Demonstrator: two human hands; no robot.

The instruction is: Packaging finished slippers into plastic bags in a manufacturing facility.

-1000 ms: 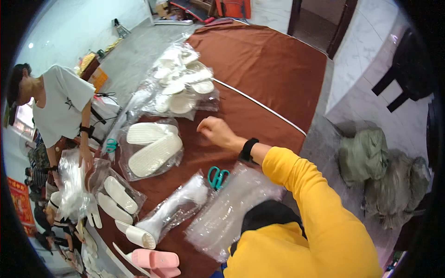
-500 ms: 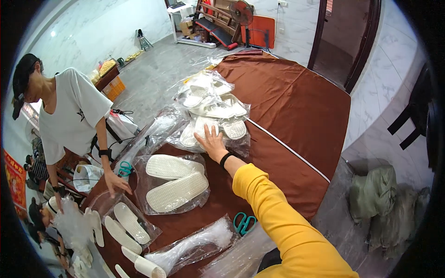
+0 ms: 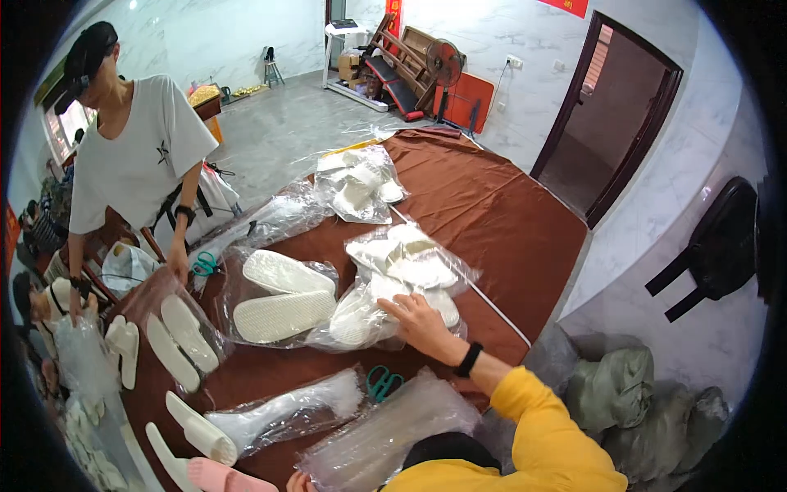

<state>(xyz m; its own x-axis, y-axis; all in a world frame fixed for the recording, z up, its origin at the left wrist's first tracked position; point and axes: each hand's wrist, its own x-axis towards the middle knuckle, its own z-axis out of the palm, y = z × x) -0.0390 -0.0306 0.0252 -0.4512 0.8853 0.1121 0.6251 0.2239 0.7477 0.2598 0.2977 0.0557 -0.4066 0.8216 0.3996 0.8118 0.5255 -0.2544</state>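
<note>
My right hand [image 3: 425, 330] lies with outstretched fingers on clear bags of white slippers [image 3: 410, 261], a loose, overlapping pile in the middle of the brown-covered table. Left of this pile lies a clear bag with a larger pair of white slippers [image 3: 284, 317], its edge touching the pile. At the lower edge only the fingertips of my left hand [image 3: 300, 482] show, beside a pink slipper [image 3: 228, 476] and a stack of clear plastic sleeves [image 3: 385, 430]; whether they grip anything is hidden. More bagged white slippers [image 3: 357, 184] lie farther back.
Across the table a co-worker's hand [image 3: 178, 261] touches a bagged slipper pair [image 3: 182, 340]. Teal scissors [image 3: 383, 382] lie by a bag of white strands [image 3: 287, 410]; another teal pair [image 3: 205, 263] is farther left. A white rod [image 3: 500, 316] crosses the brown cloth [image 3: 484, 197].
My right hand has come nearer with some bagged slippers, which now lie apart from the far bags. The view has shifted. The pink slipper and my left fingertips have come into sight.
</note>
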